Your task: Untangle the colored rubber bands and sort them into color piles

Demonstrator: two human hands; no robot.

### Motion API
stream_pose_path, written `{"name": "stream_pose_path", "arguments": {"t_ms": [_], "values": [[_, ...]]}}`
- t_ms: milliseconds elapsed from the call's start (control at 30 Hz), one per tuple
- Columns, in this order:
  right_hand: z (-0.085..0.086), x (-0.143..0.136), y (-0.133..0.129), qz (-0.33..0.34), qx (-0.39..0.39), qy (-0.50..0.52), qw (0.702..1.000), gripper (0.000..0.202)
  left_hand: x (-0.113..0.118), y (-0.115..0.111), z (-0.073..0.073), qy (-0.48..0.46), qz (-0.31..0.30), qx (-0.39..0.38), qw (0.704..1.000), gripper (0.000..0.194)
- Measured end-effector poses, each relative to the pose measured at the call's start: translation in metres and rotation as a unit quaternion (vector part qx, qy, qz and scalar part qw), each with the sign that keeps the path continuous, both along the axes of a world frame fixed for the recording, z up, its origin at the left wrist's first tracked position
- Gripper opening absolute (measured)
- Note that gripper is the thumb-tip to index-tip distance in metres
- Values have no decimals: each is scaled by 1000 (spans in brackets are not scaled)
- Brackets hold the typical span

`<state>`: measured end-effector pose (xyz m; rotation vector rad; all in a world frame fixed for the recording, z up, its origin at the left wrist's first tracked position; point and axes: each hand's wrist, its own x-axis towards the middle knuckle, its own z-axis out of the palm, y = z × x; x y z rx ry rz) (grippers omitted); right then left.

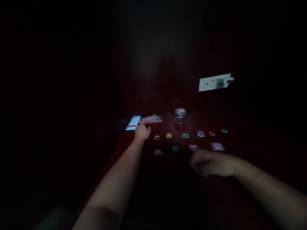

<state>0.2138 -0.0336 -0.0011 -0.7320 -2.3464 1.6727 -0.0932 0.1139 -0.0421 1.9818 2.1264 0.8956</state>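
My left hand [142, 131] reaches to the near edge of a mixed pile of small coloured elastic bands [152, 119]. Its thumb stands apart from the fingers, whose tips blend into the pile. My right hand [207, 163] is curled in front of a small pink pile of bands [192, 147]; what its dim, slightly blurred fingers hold is hidden. Close by lie a purple pile [217, 147], a blue pile [175, 149] and a yellowish pile [158, 152]. Behind them runs a row of larger rings, including yellow [169, 135], green [185, 136] and lavender [200, 134] ones.
A lit phone [133, 123] lies left of the mixed pile. Towards the back stands a clear lidded jar [180, 116], with a small ring [169, 113] beside it. A wall socket [213, 82] with a plug is at the right. The surroundings are very dark.
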Motion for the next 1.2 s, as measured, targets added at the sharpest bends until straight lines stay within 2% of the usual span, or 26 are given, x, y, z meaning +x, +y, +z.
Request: {"name": "stream_pose_path", "arguments": {"t_ms": [167,367,533,867,1200], "values": [[-1,1,1,-3,-4,-3,1000,14,-2,-2,4,-68,-1,27,997,19],[-3,2,1,-3,1,1,1000,14,-2,-2,5,-127,-12,44,991,8],[-2,2,1,-4,-2,-7,1000,13,-3,-1,1,-156,-23,54,986,16],[-1,2,1,-1,-5,-1,1000,14,-6,4,-3,-177,-39,57,982,16],[1,2,0,2,-4,0,1000,15,-3,2,-1,-184,-32,57,981,14]]}}
